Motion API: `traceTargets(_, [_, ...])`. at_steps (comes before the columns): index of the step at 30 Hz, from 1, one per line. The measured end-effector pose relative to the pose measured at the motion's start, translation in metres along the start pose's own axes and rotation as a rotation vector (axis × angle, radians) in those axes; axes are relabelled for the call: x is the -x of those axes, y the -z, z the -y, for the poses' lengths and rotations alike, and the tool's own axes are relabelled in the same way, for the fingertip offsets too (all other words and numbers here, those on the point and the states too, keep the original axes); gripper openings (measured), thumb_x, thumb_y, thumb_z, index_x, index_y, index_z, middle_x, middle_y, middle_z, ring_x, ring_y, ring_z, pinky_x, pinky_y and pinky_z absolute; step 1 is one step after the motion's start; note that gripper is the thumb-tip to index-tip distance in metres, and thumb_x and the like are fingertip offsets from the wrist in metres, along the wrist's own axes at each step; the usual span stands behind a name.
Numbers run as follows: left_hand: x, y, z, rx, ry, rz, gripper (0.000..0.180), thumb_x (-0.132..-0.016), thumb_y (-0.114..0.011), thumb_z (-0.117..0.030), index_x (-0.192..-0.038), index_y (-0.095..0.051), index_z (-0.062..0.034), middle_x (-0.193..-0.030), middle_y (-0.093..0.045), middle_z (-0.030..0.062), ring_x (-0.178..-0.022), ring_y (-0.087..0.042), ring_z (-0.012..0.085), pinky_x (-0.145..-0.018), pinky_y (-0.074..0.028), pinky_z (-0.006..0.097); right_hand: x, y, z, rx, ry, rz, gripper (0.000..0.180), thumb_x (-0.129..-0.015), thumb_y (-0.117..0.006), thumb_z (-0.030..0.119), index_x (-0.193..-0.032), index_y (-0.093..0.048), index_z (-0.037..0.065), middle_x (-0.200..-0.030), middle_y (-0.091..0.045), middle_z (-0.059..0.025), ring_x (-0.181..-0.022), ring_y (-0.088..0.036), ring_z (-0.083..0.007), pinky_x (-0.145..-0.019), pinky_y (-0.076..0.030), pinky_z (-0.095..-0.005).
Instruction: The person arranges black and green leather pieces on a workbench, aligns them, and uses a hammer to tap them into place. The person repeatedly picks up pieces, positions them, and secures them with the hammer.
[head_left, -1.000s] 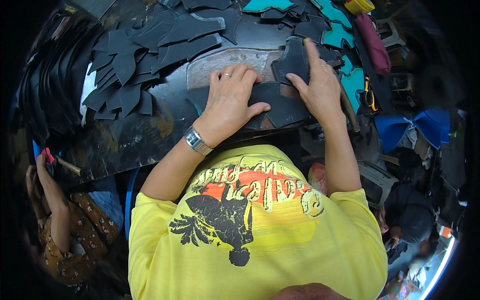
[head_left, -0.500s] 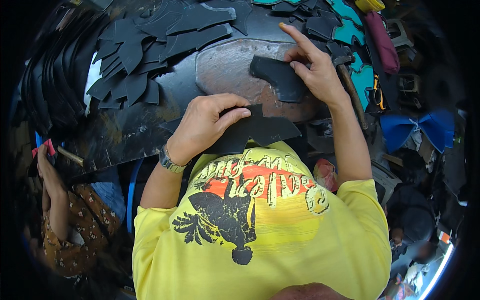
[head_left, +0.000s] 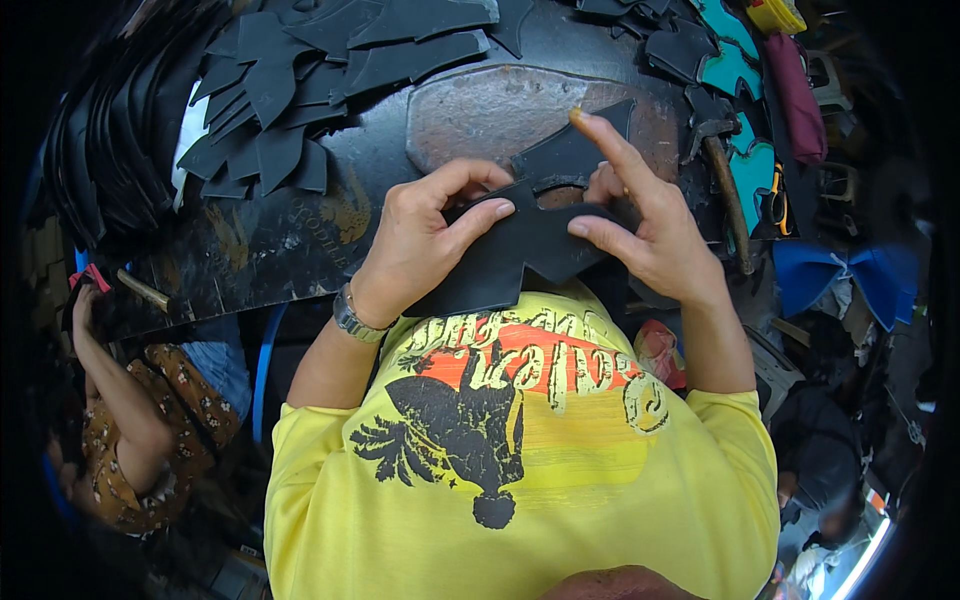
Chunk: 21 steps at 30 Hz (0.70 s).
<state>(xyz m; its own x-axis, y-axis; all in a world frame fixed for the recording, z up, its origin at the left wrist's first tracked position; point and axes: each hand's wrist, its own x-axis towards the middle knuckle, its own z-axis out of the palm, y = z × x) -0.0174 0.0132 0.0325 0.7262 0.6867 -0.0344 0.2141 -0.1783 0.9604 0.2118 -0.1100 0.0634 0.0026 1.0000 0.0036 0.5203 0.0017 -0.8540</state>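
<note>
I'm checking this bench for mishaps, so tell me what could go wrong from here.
The black cut piece in the left grip reaches over the table's near edge, so it might slip off toward the yellow shirt. The right grip has a yellowish index fingertip; if that is wet, it could smear the piece. The hammer lies beside the right arm, which could knock it.
</note>
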Motion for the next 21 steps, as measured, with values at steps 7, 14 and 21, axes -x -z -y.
traceTargets(7, [-0.011, -0.010, -0.002, -0.277, -0.189, -0.128, 0.027, -0.088, -0.079, -0.007, -0.115, -0.073, -0.0071, -0.095, -0.075, 0.0089, -0.081, -0.073, 0.0198, -0.072, -0.057, 0.031, -0.011, -0.018, -0.014, -0.020, -0.027, -0.177, 0.075, -0.088, -0.071, -0.004, -0.157, -0.044, 0.007, -0.073, -0.052, -0.0040, -0.083, -0.059, -0.0149, -0.089, -0.049, -0.0312])
traceTargets(14, [-0.014, -0.004, 0.000, -0.426, -0.254, -0.105, 0.017, -0.088, -0.077, -0.005, -0.105, -0.077, -0.0079, -0.089, -0.072, 0.0089, -0.079, -0.071, 0.0243, -0.071, -0.056, 0.034, -0.020, -0.023, -0.008, 0.091, -0.126, -0.208, 0.074, -0.087, -0.073, -0.002, -0.155, -0.048, 0.016, -0.071, -0.058, -0.0066, -0.083, -0.066, -0.0189, -0.085, -0.053, -0.0333])
traceTargets(21, [-0.022, 0.007, -0.003, -0.450, -0.254, -0.069, 0.017, -0.088, -0.077, -0.008, -0.105, -0.078, -0.0088, -0.085, -0.069, 0.0097, -0.076, -0.070, 0.0270, -0.070, -0.055, 0.036, -0.027, -0.024, -0.009, 0.238, -0.084, -0.223, 0.076, -0.085, -0.075, -0.001, -0.154, -0.049, 0.017, -0.076, -0.064, -0.0095, -0.071, -0.066, -0.0231, -0.073, -0.054, -0.0358])
